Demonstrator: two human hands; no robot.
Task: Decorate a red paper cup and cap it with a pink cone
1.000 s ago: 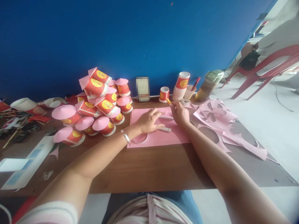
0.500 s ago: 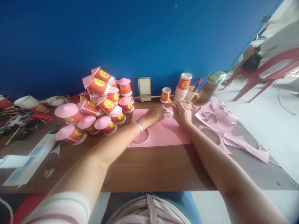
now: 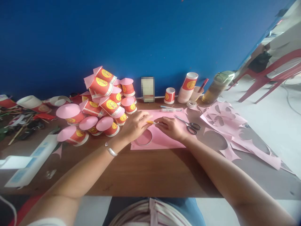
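Over the pink paper (image 3: 164, 141), my right hand (image 3: 172, 127) is closed round a slim pen (image 3: 155, 122) with a yellow end pointing left. The fingers of my left hand (image 3: 135, 125) are closed at that yellow end; their exact grip is partly hidden. Below my left fingers a thin round ring (image 3: 144, 144) lies flat on the paper. Scissors (image 3: 194, 127) with dark handles lie just right of my right hand, blades toward the upper left. A white pen-like tube (image 3: 171, 110) rests at the paper's far edge.
Red cups with pink cone tops (image 3: 104, 124) are piled at left. Along the blue wall stand a phone-like device (image 3: 148, 97), a red cup (image 3: 169, 95), stacked cups (image 3: 188, 88), a tape roll (image 3: 191, 104) and a jar (image 3: 217, 88). Cut pink scraps (image 3: 225, 121) cover the right side.
Both hands have come nearer to me and left, off the paper's far edge. The pen now lies level between them. The white tube and the scissors have come into view.
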